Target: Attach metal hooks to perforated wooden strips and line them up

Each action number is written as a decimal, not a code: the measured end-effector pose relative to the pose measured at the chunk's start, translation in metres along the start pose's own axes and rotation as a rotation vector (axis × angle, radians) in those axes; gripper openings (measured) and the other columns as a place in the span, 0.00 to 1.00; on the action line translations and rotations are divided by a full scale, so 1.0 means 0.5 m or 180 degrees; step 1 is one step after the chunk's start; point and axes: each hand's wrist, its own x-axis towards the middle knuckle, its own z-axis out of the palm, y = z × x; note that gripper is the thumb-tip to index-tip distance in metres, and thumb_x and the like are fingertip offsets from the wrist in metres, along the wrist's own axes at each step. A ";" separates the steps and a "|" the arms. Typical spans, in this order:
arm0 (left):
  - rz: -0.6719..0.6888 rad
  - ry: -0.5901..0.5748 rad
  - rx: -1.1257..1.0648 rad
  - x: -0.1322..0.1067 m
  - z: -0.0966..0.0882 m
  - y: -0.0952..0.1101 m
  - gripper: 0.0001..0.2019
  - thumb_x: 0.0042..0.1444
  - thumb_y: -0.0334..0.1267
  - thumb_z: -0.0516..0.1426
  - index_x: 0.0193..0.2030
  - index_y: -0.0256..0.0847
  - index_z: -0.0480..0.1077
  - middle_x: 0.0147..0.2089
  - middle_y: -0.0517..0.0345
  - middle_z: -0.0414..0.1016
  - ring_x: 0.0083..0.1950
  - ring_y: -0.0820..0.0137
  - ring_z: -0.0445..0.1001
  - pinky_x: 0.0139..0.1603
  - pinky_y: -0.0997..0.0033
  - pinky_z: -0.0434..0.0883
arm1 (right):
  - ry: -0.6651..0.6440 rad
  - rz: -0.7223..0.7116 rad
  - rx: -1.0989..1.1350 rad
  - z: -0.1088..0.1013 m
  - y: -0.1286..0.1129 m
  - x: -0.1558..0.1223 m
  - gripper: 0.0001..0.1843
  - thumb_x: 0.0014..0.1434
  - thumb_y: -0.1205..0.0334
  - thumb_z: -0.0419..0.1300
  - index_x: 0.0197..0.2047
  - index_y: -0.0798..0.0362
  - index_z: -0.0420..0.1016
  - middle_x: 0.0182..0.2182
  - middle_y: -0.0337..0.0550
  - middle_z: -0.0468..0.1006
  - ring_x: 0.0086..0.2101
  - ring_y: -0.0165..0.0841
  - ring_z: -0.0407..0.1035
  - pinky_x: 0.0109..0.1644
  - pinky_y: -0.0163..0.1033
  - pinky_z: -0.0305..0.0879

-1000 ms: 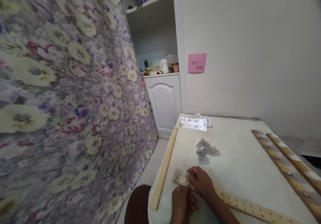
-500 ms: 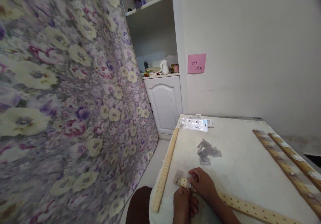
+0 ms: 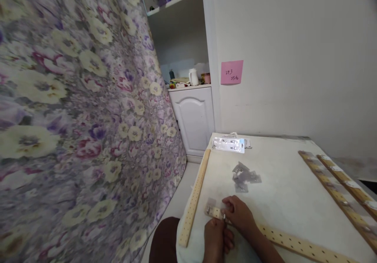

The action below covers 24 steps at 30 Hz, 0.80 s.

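A perforated wooden strip (image 3: 294,244) lies across the near part of the white table (image 3: 282,192). At its left end my right hand (image 3: 240,216) rests with fingers curled, pinching a small metal piece against the wood. My left hand (image 3: 216,239) is just below it, fingers closed at the same spot on something too small to make out. A small clear plastic bag (image 3: 210,205) lies right beside the strip's end. A pile of clear hardware bags (image 3: 244,176) sits a little farther up the table.
Another perforated strip (image 3: 194,201) runs along the table's left edge. Two more strips (image 3: 338,190) with fittings lie at the right. A blister pack (image 3: 229,144) sits at the far corner. A flowered curtain (image 3: 82,117) hangs left; a white cabinet (image 3: 194,117) and pink note (image 3: 231,72) are behind.
Both hands stay at the strip's left end with only slight finger shifts. The view has tilted a little.
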 end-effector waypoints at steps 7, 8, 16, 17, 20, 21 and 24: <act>-0.0065 -0.0010 0.0013 -0.005 -0.001 0.005 0.10 0.48 0.44 0.52 0.23 0.42 0.58 0.14 0.61 0.70 0.09 0.79 0.60 0.10 0.80 0.46 | -0.0087 0.0146 0.0022 0.001 0.004 0.013 0.15 0.44 0.60 0.59 0.39 0.49 0.74 0.35 0.39 0.76 0.35 0.33 0.70 0.40 0.35 0.62; -0.0072 -0.0007 0.0014 -0.005 -0.001 0.006 0.10 0.48 0.45 0.52 0.23 0.42 0.59 0.14 0.60 0.70 0.09 0.79 0.60 0.10 0.80 0.47 | -0.0107 0.0168 0.0030 0.002 0.005 0.014 0.15 0.44 0.60 0.59 0.39 0.49 0.74 0.35 0.39 0.76 0.34 0.33 0.70 0.40 0.35 0.62; -0.0086 -0.0104 -0.0155 0.005 -0.005 -0.008 0.15 0.45 0.51 0.55 0.23 0.42 0.59 0.13 0.59 0.71 0.09 0.77 0.61 0.10 0.79 0.48 | -0.0168 0.0226 0.0159 0.010 0.014 0.017 0.19 0.44 0.60 0.59 0.42 0.48 0.73 0.35 0.39 0.76 0.31 0.31 0.70 0.38 0.36 0.62; -0.0091 -0.0107 -0.0155 0.006 -0.006 -0.009 0.15 0.44 0.51 0.55 0.23 0.42 0.59 0.13 0.59 0.71 0.09 0.77 0.62 0.10 0.79 0.49 | -0.0150 0.0217 0.0161 0.010 0.014 0.017 0.18 0.44 0.60 0.59 0.42 0.48 0.73 0.35 0.39 0.76 0.31 0.31 0.70 0.38 0.36 0.62; -0.0067 -0.0110 -0.0168 0.005 -0.006 -0.007 0.14 0.43 0.50 0.55 0.23 0.42 0.58 0.13 0.60 0.70 0.10 0.77 0.61 0.10 0.80 0.49 | -0.0142 0.0145 0.0238 0.007 0.015 0.019 0.17 0.44 0.59 0.60 0.40 0.48 0.73 0.35 0.39 0.76 0.32 0.32 0.70 0.39 0.37 0.63; -0.0052 -0.0119 -0.0177 0.005 -0.006 -0.006 0.14 0.44 0.50 0.55 0.23 0.42 0.58 0.13 0.60 0.70 0.10 0.78 0.62 0.11 0.80 0.49 | -0.0149 0.0114 0.0280 0.006 0.016 0.019 0.16 0.43 0.59 0.61 0.40 0.49 0.74 0.35 0.39 0.77 0.32 0.33 0.70 0.39 0.37 0.63; 0.0017 -0.0159 -0.0207 0.005 -0.008 -0.006 0.13 0.45 0.49 0.54 0.24 0.42 0.59 0.14 0.61 0.70 0.10 0.78 0.61 0.11 0.80 0.50 | -0.0157 0.0012 0.0362 0.003 0.020 0.021 0.16 0.43 0.59 0.62 0.39 0.50 0.74 0.35 0.40 0.77 0.33 0.34 0.71 0.39 0.38 0.64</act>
